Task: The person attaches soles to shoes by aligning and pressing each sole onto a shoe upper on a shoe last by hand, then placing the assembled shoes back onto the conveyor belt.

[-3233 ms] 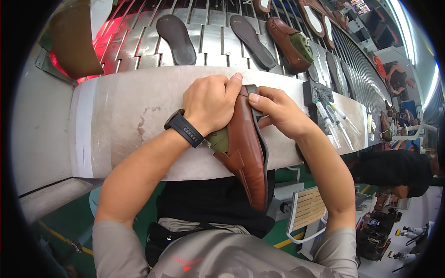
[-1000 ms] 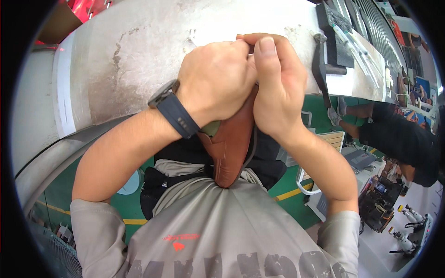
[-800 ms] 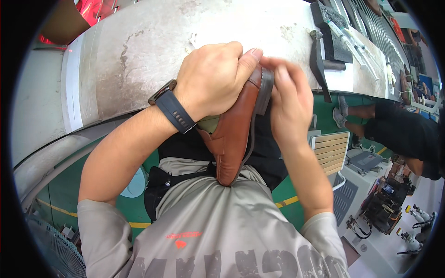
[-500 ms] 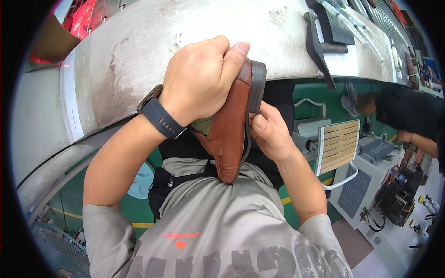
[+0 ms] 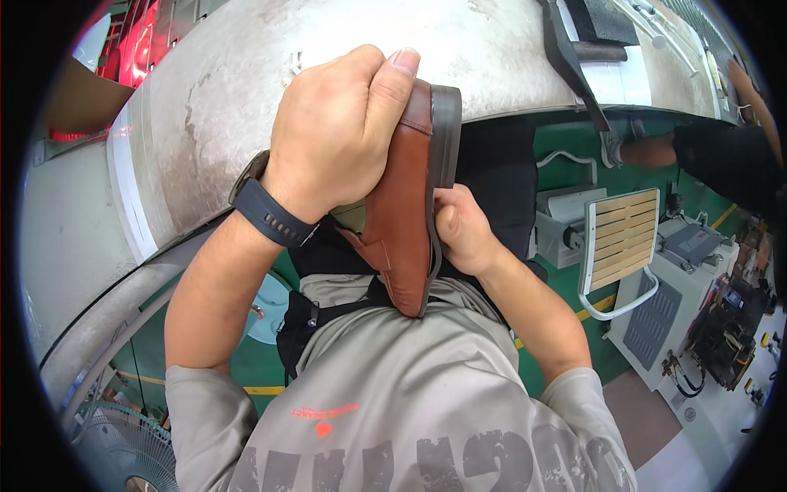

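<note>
A brown leather shoe with a dark sole stands on its side in front of my body, heel up and toe resting against my shirt. My left hand is wrapped round the heel end, the thumb along the back of the heel. Fingers curled, my right hand presses at the sole just below the heel block. Whether it pinches the sole edge or something small there is hidden by the fingers and the shoe. A dark watch strap circles my left wrist.
A worn pale worktable spans the far side, with a dark hammer-like tool overhanging its edge at right. A slatted wooden seat and machinery stand to the right. Another person's leg is at far right; a fan is lower left.
The shoe and both hands have shifted slightly left and up in view. My right hand's fingers have curled in more at the sole. At far right, the other person has moved.
</note>
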Demonstrator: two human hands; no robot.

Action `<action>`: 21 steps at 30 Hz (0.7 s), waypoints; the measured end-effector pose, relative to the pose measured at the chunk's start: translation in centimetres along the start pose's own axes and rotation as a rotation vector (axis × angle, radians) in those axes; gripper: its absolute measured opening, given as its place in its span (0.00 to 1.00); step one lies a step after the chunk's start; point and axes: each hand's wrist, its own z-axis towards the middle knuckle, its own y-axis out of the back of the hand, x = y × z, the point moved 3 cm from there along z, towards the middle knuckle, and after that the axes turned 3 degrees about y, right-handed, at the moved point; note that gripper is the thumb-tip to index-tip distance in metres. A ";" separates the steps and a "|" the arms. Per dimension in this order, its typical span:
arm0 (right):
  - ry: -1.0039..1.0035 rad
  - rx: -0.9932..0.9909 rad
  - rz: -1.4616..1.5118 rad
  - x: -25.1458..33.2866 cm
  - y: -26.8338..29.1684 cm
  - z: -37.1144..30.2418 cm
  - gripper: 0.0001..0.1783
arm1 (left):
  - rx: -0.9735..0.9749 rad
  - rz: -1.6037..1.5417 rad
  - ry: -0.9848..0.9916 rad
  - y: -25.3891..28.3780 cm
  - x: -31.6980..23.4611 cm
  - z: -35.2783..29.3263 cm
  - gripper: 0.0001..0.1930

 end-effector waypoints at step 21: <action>0.047 0.024 0.046 -1.1 -1.2 -2.9 0.73 | 0.007 0.058 -0.066 0.1 -0.4 0.3 0.24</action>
